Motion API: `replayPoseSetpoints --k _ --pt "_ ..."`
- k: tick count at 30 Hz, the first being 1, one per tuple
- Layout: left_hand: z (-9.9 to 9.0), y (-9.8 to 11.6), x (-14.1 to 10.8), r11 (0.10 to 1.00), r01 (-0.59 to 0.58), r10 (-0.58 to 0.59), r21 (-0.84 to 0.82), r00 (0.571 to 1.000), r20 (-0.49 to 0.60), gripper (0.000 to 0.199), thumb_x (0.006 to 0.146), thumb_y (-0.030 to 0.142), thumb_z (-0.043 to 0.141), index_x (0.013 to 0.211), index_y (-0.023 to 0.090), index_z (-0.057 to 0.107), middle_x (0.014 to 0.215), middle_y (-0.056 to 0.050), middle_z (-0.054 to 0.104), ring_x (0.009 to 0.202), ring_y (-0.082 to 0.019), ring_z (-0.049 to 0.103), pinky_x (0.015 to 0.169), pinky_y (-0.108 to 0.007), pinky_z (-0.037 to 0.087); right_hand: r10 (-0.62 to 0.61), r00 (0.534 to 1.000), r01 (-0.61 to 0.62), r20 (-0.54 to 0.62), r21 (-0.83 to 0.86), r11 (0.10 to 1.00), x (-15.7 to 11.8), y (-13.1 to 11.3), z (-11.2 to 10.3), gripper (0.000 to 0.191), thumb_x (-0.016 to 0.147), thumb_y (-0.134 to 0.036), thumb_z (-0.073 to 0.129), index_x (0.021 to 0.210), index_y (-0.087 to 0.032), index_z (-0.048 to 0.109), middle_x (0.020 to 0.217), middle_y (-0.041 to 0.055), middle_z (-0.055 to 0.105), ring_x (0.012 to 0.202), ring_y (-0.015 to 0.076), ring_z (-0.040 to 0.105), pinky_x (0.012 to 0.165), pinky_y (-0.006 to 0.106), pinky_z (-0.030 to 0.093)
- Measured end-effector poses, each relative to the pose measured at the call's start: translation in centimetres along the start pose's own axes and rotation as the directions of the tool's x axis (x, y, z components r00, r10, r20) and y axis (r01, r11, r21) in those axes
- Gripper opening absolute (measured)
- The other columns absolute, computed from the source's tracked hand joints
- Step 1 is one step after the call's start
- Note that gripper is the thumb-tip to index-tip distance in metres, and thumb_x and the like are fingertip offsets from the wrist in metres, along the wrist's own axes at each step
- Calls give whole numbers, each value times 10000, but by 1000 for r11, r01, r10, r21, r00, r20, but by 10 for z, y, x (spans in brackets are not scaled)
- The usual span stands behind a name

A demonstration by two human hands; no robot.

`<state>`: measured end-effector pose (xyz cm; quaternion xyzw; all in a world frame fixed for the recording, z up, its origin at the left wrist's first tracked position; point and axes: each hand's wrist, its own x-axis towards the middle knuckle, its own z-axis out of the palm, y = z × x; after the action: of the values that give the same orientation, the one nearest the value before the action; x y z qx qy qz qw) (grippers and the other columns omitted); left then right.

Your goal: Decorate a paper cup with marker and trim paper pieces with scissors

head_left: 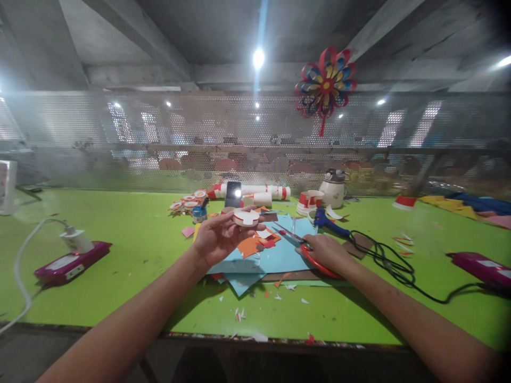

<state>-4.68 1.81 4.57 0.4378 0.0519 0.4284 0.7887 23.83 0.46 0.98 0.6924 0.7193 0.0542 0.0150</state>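
Note:
My left hand [217,238] holds a small round white piece with a red edge [245,217], palm turned up, above the sheets. In my right hand [325,250] is a pair of scissors with red handles [319,263]; the blades point up and to the left, toward the round piece but apart from it. Beneath both hands lie light blue paper sheets [287,260]. Orange paper scraps [250,246] rest on them. A blue glue gun [331,224] lies just beyond my right hand, its black cord running right.
At the back stand white-and-red paper cups [310,201], a white jug [334,191], a blue jar [199,214] and a lit phone [232,194]. Purple power strips [72,264] lie at left and right. Paper snippets litter the green table [139,298]. A mesh screen [223,127] rises behind.

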Motion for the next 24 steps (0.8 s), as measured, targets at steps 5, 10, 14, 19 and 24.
replayPoseSetpoints --k 5,10,14,19,24 --pt "2 0 0 1000 -13 13 10 1000 5 597 894 183 454 1434 -34 322 1044 -240 713 1014 -293 699 777 -279 580 12 1000 -11 -15 14 1000 0 -1 0 301 946 -390 558 1126 -156 619 1104 73 658 948 199 652 825 410 541" --pt "2 -1 0 999 -21 20 27 999 30 605 878 189 480 1431 -14 343 1031 -222 719 996 -283 704 783 -276 577 36 999 -35 -37 38 999 -2 -3 0 309 948 -397 554 1129 -153 616 1085 71 662 928 196 656 810 404 545" --pt "1 -1 0 999 -15 14 46 1000 24 605 876 206 487 1426 -8 354 1038 -221 716 979 -278 708 791 -283 571 49 998 -46 -45 64 997 -3 -3 0 304 950 -395 551 1128 -158 618 1087 70 662 928 193 656 812 402 545" --pt "1 0 0 998 1 0 58 1000 -18 602 884 222 500 1425 2 354 1052 -209 714 995 -273 700 818 -291 556 69 996 -62 -60 105 993 -3 -2 -1 297 950 -372 558 1157 -166 608 1120 74 653 943 195 653 818 404 547" --pt "2 -1 0 997 -5 9 72 998 -65 642 881 233 500 1440 -19 311 1031 -229 713 976 -285 703 824 -306 548 99 990 -83 -97 155 984 -3 -3 -2 265 948 -329 569 1156 -169 608 1130 72 650 942 192 653 812 395 552"
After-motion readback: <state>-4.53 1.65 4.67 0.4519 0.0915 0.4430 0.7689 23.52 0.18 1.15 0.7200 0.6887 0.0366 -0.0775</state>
